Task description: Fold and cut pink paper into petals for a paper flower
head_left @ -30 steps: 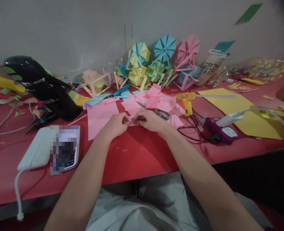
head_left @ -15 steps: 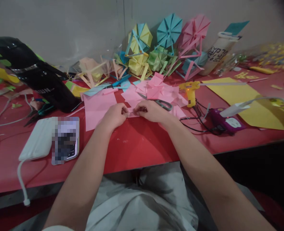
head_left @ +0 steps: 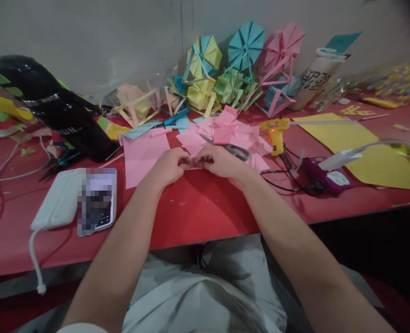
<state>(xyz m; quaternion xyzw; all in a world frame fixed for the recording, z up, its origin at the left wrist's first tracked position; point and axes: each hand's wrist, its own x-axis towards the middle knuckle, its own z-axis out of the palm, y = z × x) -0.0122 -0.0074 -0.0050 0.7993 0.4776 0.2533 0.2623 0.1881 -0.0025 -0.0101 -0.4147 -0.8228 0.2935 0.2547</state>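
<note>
My left hand (head_left: 172,166) and my right hand (head_left: 217,160) meet over the red table, fingertips almost touching. Between them they pinch a small piece of pink paper (head_left: 192,166), mostly hidden by the fingers. A large pink sheet (head_left: 139,155) lies flat beside my left hand. Just beyond my right hand is a pile of cut and folded pink paper (head_left: 222,127), with scissors (head_left: 239,151) resting on it. A yellow glue gun (head_left: 276,134) with a clear glue stick in its back stands right of the pile.
Folded paper fans on stands (head_left: 245,46) line the wall. On the left are a black bottle (head_left: 66,115), pliers (head_left: 61,162), a white power bank (head_left: 57,199) and a phone (head_left: 99,201). At right lie a purple power socket (head_left: 330,178), cables and yellow paper (head_left: 375,162).
My hands have come closer together, with less of the pink paper showing between the fingertips. The whole view has shifted slightly; nothing else on the table has moved.
</note>
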